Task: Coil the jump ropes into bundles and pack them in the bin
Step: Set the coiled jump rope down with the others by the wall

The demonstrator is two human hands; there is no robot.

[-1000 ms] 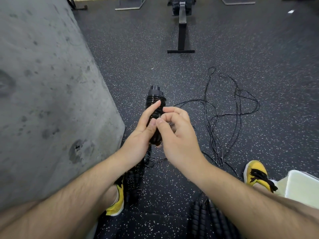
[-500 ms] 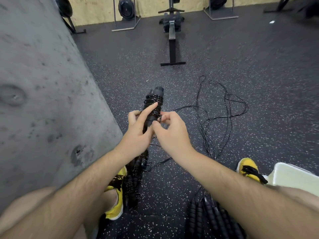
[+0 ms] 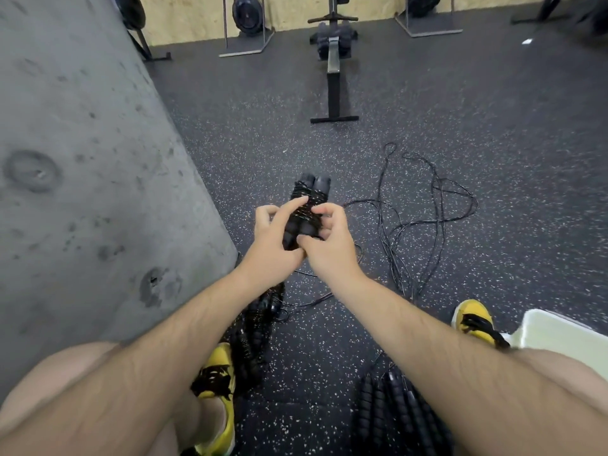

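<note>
The bundle [image 3: 311, 195] is turning in the grip: where one handle end was showing half a second ago, two are now showing side by side at its far end, with cord wound tight below them. The left hand [image 3: 274, 240] is wrapping its fingers round the bundle's left side, its index finger lying across the wraps. The right hand [image 3: 330, 248] has opened its pinch wider and is holding the right side between thumb and curled fingers; whether it is also pinching the cord's free end I cannot tell. The bundle is being held in the air above the floor [image 3: 230, 153], not yet in the bin [image 3: 559, 334], whose white corner is showing at the right past the knee. Judging by this, the winding is nearly done and the end is being secured. Loose ropes [image 3: 431, 222] are lying tangled to the right, and darker ropes [image 3: 255, 327] are waiting by the left foot.
</note>
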